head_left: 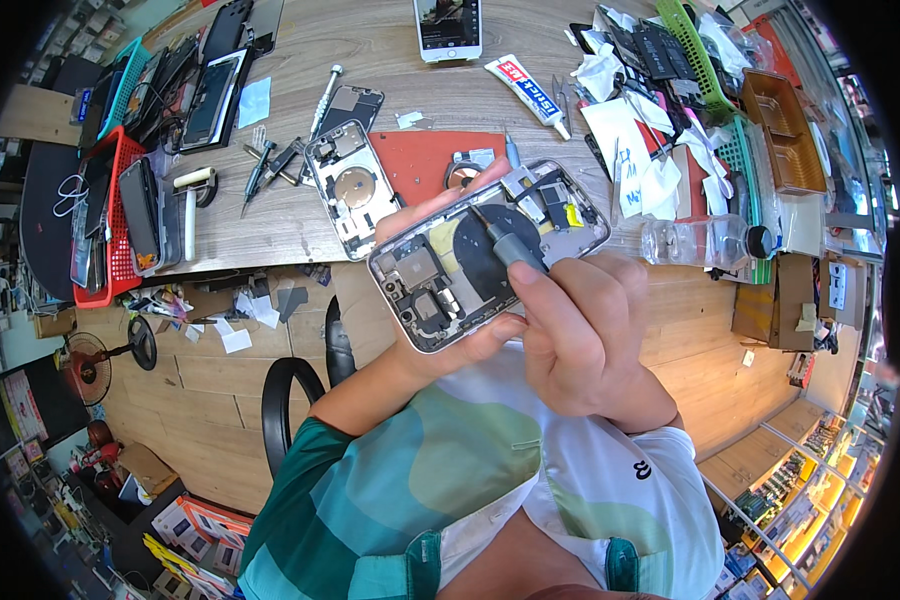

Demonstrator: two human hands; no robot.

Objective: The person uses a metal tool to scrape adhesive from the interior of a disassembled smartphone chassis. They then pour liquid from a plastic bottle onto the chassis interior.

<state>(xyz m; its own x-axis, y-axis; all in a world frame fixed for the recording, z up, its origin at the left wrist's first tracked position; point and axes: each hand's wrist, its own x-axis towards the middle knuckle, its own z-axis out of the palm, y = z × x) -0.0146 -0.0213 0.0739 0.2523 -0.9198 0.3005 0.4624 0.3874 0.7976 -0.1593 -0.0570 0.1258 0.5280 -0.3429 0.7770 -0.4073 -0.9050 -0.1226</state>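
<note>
the left hand (450, 350) is holding an open phone (475, 265) from below, with its thumb on the near edge and its fingers around the far edge. the phone is tilted, up off the tabletop (260, 235), by the near edge and in front of the person's shirt (440, 450). its inside shows small metal parts, a big black round patch and a little yellow bit near the right end. the right hand (585, 330) is closed around a gray tool (511, 250), and the thin tip points at the black patch. i cannot tell if the tip is touching it. just past the phone, a second open phone shell (355, 187) lies on the tabletop beside a red mat (430, 160). farther back are a white tube (526, 95) with red and blue on it and a white phone (448, 35) with its screen lit. on the left there is a red basket (122, 245) and a small white hammer (190, 215). on the right there is a brown tray (785, 135) and a clear bottle (695, 242) lying on its side.
</note>
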